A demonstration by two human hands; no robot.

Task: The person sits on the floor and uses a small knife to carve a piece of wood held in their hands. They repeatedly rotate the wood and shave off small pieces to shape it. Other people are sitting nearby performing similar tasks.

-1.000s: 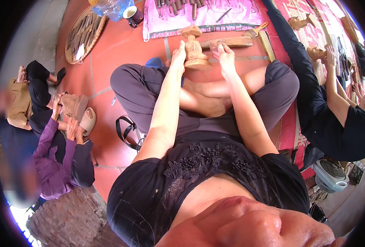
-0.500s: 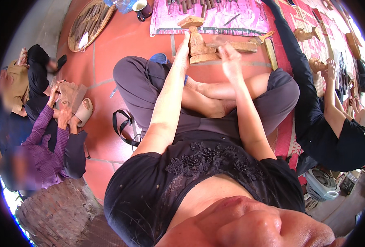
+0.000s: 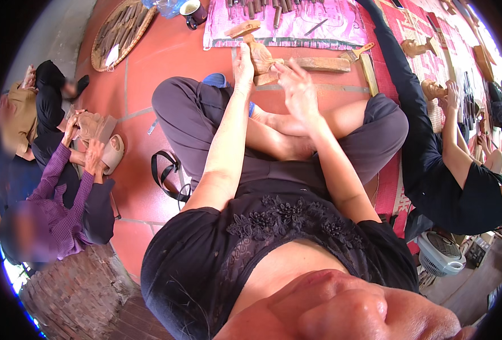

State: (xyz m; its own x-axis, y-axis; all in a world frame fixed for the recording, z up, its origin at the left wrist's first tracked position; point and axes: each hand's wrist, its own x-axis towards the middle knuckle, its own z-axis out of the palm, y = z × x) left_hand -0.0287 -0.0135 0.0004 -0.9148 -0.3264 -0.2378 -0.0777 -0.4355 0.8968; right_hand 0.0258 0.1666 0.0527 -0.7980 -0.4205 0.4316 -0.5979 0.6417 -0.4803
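Between my crossed legs and the pink sheet, a carved wooden figure (image 3: 260, 55) stands tilted to the left, with a flat block at its top and a base below. My left hand (image 3: 243, 69) is closed around its left side, thumb upward. On the other side my right hand (image 3: 297, 89) reaches in with bent fingers, their tips at the figure's lower body. Whatever those fingers pinch, if anything, is too small to make out. Just right of the figure lies a long wooden block (image 3: 319, 64), partly behind my right fingers.
A flat brush (image 3: 357, 52) and a wooden strip (image 3: 369, 75) lie to the right. Carving tools (image 3: 277, 17) rest on the pink sheet (image 3: 341, 35). At the far left are a tool basket (image 3: 99, 56) and a mug (image 3: 193, 12). People work on both sides; a fan (image 3: 441, 253) stands right.
The figure has tipped over to the left, my left hand moving with it. My right hand has come left and lower, from a blur above the wooden block to the figure's body.
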